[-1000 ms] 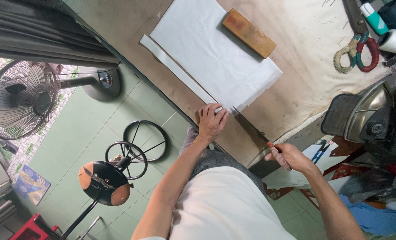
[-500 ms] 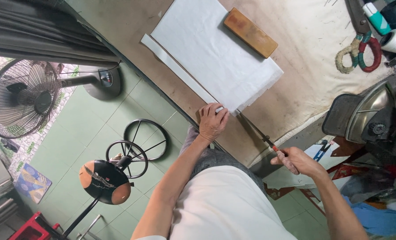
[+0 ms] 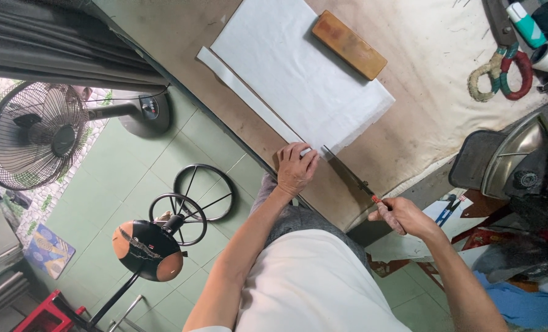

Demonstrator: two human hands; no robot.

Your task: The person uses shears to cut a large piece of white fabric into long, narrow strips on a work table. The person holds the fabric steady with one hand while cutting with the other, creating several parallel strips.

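Observation:
A stack of white fabric (image 3: pixel 298 74) lies on the brown worktable (image 3: pixel 421 110), with a narrow white strip (image 3: pixel 243 92) along its near edge. My left hand (image 3: pixel 295 169) presses flat on the near corner of the fabric and strip. My right hand (image 3: pixel 403 215) grips the handles of long scissors (image 3: pixel 348 172), whose blades point at the fabric's corner beside my left hand. A brown wooden block (image 3: pixel 349 44) rests on the far side of the fabric.
Padded scissors handles (image 3: pixel 501 74) and thread cones (image 3: pixel 547 55) lie at the table's right. A helmet (image 3: pixel 513 166) sits off its right end. A standing fan (image 3: pixel 37 132), a stool (image 3: pixel 148 249) and a round metal frame (image 3: pixel 203 190) stand on the green tiled floor.
My right hand has pulled slightly back with the scissors, and the view has shifted a little. My left hand stays on the fabric corner.

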